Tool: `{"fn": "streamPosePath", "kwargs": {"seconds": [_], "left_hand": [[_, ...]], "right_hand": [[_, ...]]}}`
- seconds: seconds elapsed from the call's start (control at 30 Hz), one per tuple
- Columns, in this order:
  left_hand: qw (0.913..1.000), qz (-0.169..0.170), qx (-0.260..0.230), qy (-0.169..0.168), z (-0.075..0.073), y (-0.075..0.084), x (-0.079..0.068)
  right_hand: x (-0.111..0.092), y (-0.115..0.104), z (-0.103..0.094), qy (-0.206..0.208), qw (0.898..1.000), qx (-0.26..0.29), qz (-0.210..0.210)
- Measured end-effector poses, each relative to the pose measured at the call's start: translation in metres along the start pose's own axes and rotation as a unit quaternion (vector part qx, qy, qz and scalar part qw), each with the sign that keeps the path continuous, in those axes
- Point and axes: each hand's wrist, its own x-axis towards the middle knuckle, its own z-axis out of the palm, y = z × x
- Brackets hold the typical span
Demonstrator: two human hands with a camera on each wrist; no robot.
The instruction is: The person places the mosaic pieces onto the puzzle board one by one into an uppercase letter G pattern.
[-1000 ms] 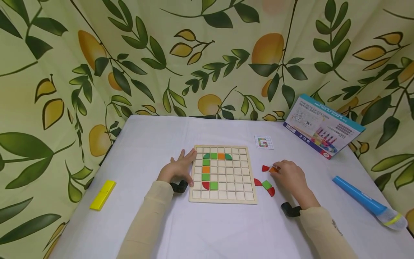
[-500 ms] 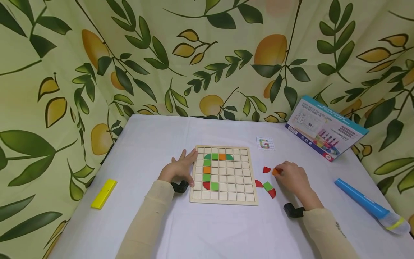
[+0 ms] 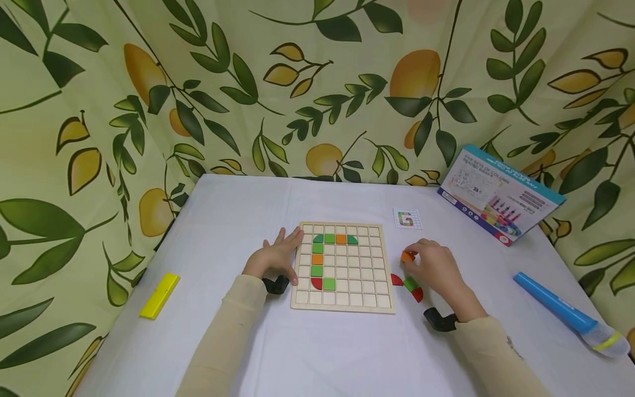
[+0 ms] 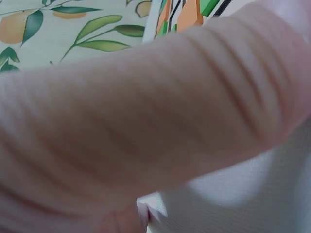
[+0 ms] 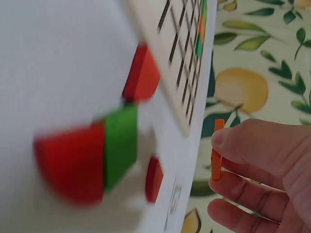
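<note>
My left hand [image 3: 272, 260] rests at the left edge of a wooden grid board [image 3: 364, 303], fingers spread, with thumb and fingertips touching the rim. Green, orange and red tiles form a C-like outline on the board. My right hand [image 3: 437, 268] pinches an orange square tile [image 5: 217, 150] between thumb and fingers, raised above the cloth right of the board. Below it lie a green square tile [image 3: 410, 284], a red quarter-round tile [image 3: 418, 295] beside it, and another red tile [image 3: 397, 279] by the board's edge. A further red tile [image 5: 154, 179] shows in the right wrist view.
A small pattern card [image 3: 407, 219] lies beyond the right hand. A printed box [image 3: 498, 193] stands at the back right. A blue microphone [image 3: 560, 306] lies on the right, and a yellow bar [image 3: 160, 296] on the left. A patterned curtain hangs behind the table.
My right hand has lifted the orange tile and moved it left toward the board, over the spot where a red tile was visible. The left hand stays at the board's edge.
</note>
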Motion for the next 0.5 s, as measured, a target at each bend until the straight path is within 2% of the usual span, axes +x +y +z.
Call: {"fn": "streamPosePath", "kwargs": {"seconds": [0.17,0.3,0.5], "left_hand": [[1.0000,0.000,0.002,-0.003,0.002,-0.003,0.002],[1.0000,-0.007,-0.004,-0.004,0.001,-0.002,0.001],[0.9999,-0.004,-0.008,-0.005,-0.001,-0.001,-0.001]], "right_hand": [[0.004,-0.025,0.012,0.021,0.998,-0.006,-0.067],[0.005,-0.046,0.024,0.034,0.991,-0.014,-0.129],[0.004,-0.074,0.043,0.002,0.984,-0.007,-0.179]]}}
